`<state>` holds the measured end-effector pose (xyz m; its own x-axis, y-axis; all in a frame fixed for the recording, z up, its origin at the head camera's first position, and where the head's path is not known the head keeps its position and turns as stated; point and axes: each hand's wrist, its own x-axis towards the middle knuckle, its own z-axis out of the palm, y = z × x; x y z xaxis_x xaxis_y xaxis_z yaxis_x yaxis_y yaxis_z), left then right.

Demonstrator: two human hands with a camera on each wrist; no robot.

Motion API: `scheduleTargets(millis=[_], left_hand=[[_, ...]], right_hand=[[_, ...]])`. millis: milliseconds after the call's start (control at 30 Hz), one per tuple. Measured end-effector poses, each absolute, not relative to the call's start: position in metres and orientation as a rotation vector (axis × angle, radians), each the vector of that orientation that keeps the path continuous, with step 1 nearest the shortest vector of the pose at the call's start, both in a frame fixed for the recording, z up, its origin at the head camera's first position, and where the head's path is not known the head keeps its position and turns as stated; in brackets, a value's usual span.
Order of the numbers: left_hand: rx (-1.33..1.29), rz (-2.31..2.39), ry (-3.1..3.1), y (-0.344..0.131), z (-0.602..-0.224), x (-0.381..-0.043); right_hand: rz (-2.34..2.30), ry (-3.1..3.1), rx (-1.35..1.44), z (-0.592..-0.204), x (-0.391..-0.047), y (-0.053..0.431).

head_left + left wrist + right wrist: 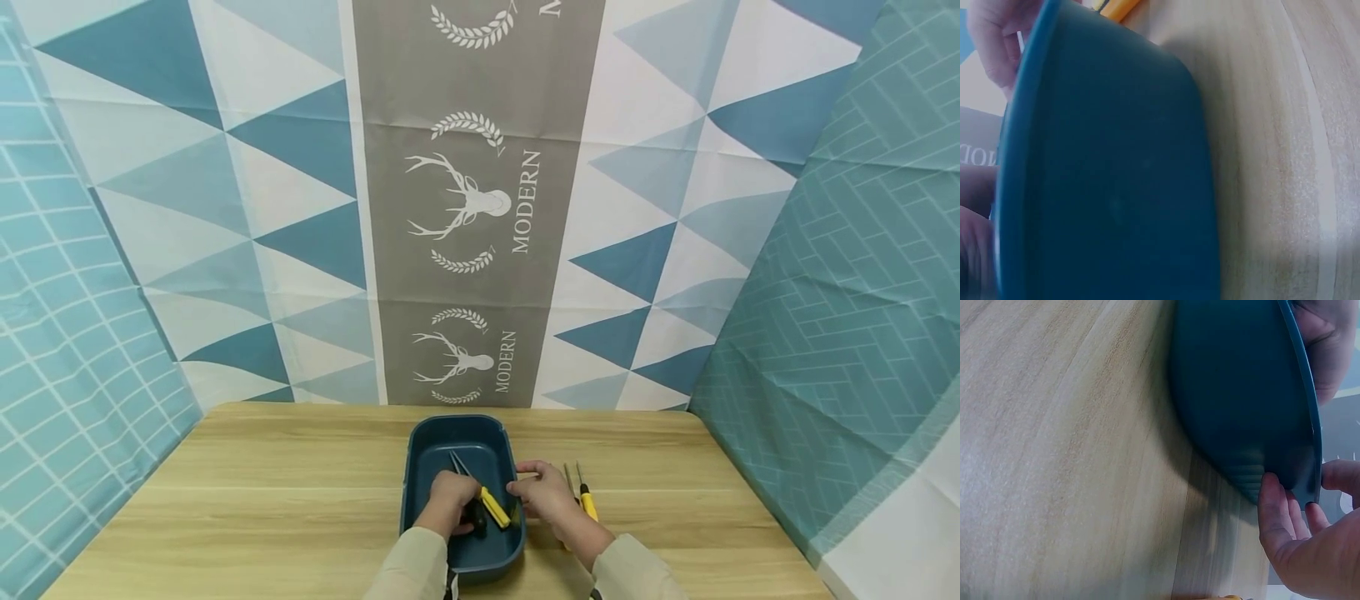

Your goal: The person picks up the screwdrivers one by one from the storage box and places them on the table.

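Observation:
In the head view a dark blue plastic bin [465, 423] stands on the table. My left hand [448, 498] reaches inside it and grips a black-handled tool [477, 523], partly hidden by the fingers. Beside it lies a yellow-handled screwdriver [495, 508], its thin shaft pointing to the far end. My right hand [547, 496] holds the bin's right rim. In the right wrist view the fingers [1275, 512] lie along the outer wall, and the thumb is at the rim's inner side. The left wrist view is mostly filled by the bin's outer wall [1116, 156].
Right of the bin, partly behind my right forearm, screwdrivers lie on the wooden table [300, 483]; one has a yellow handle [588, 502]. A patterned cloth [480, 275] hangs behind the table's far edge, with tiled-print cloths on both sides.

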<state>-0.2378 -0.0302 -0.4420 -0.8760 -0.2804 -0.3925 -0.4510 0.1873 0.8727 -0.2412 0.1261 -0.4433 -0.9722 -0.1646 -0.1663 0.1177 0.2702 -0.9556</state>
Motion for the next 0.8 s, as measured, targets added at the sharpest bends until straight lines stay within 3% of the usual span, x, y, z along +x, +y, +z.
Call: scheduleTargets(millis=[433, 800], left_hand=[[-0.461, 2.195, 1.608, -0.055, -0.43, -0.233], [-0.285, 2.252, 1.416, -0.066, -0.433, -0.231]], right_hand=[[-1.79, 2.282, -0.037, -0.441, -0.241, 0.127], [-1.782, 2.32, -0.045, -0.443, -0.239, 0.125]])
